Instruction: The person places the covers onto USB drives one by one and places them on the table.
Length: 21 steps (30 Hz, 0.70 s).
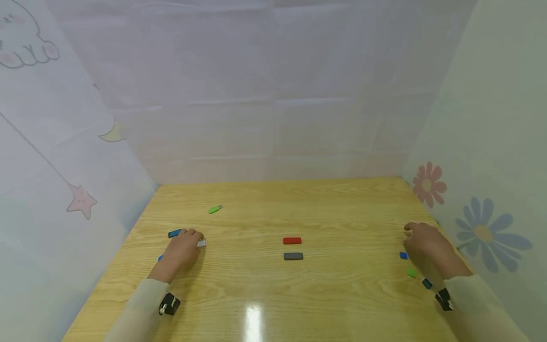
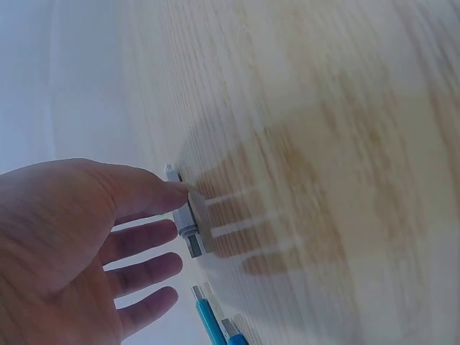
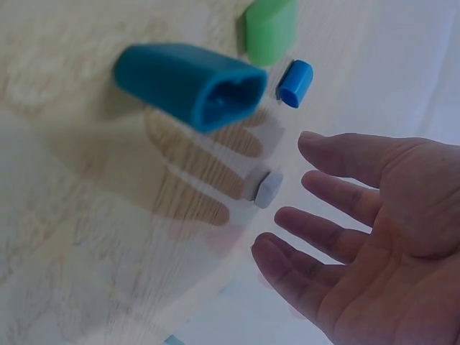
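Observation:
My left hand (image 1: 183,248), at the table's left, pinches a white and grey USB stick (image 2: 184,212) by its side. The thumb lies across the stick and the index finger is hidden behind it. A teal USB stick (image 1: 174,233) and a blue USB stick (image 2: 235,333) lie beside that hand. On the right, my right hand (image 3: 402,223) hovers with relaxed, spread fingers and nothing in them. Close to its fingertips sits a small white cap (image 3: 269,190). Near it lie a blue cap (image 3: 295,84), a green cap (image 3: 271,32) and a teal cap (image 3: 190,86).
Mid-table, a red USB stick (image 1: 292,241) lies just behind a dark grey one (image 1: 293,256). Farther back on the left is a green USB stick (image 1: 215,209). Patterned sheets (image 1: 273,104) enclose the wooden table (image 1: 342,209) at the back and both sides.

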Available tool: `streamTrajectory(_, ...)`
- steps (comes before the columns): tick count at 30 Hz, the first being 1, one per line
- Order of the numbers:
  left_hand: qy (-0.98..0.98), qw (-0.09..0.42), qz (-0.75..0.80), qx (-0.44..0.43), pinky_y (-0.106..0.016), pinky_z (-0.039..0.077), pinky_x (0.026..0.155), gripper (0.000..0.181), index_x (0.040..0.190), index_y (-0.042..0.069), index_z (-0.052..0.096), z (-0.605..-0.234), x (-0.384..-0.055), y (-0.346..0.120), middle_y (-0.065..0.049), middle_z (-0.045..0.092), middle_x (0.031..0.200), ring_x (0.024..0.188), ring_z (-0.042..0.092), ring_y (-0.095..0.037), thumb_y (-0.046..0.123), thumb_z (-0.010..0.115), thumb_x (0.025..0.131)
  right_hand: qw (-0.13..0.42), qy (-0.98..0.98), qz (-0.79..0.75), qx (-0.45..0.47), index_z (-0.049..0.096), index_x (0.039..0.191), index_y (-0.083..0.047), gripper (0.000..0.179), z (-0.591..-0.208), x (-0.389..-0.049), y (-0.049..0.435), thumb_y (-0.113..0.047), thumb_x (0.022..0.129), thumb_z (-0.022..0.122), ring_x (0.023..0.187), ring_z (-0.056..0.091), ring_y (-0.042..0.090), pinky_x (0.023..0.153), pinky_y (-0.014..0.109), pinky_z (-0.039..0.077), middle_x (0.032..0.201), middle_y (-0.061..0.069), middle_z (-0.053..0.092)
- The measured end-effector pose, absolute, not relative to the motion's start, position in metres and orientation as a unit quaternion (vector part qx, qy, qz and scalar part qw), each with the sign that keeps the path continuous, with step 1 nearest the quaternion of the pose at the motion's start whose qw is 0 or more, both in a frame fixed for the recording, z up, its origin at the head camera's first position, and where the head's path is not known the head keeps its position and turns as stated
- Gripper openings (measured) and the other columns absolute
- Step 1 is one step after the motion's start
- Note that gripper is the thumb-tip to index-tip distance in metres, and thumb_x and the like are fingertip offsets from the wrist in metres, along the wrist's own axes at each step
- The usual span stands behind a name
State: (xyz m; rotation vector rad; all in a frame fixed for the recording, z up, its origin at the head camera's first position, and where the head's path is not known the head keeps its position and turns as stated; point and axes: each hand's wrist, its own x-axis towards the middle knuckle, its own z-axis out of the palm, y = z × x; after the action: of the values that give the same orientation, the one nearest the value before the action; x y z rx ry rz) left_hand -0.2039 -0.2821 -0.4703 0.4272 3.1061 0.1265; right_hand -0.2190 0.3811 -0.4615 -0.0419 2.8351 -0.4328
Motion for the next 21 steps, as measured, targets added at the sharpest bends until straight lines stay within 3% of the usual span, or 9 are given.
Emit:
streamTrajectory(8,0.985,-0.008,0.04,0.167,-0.049,0.054,0.087,0.023,0.116,0.002,0.069,-0.471,-0.205,-0.281,-0.016,0.066,0.115,0.106,0.059,-0.038,0.002,0.07,0.093,0.144,0.977,-0.154,-0.022,0.047,0.133,0.017,0.05,-0.462,-0.221,0.38,-0.013,0.095,0.058,0.113,0.05,0.061,0.086,0.064,0.048,0.129,0.044,0.049)
streamTrajectory(21,0.982,-0.026,0.024,0.186,-0.046,0.057,0.082,0.018,0.108,0.005,0.072,-0.471,-0.209,-0.281,-0.011,0.069,0.102,0.094,0.064,-0.033,0.01,0.076,0.091,0.145,0.978,-0.148,-0.016,0.055,0.129,0.012,0.041,-0.471,-0.229,0.386,-0.009,0.095,0.058,0.112,0.051,0.059,0.085,0.063,0.049,0.128,0.041,0.052)
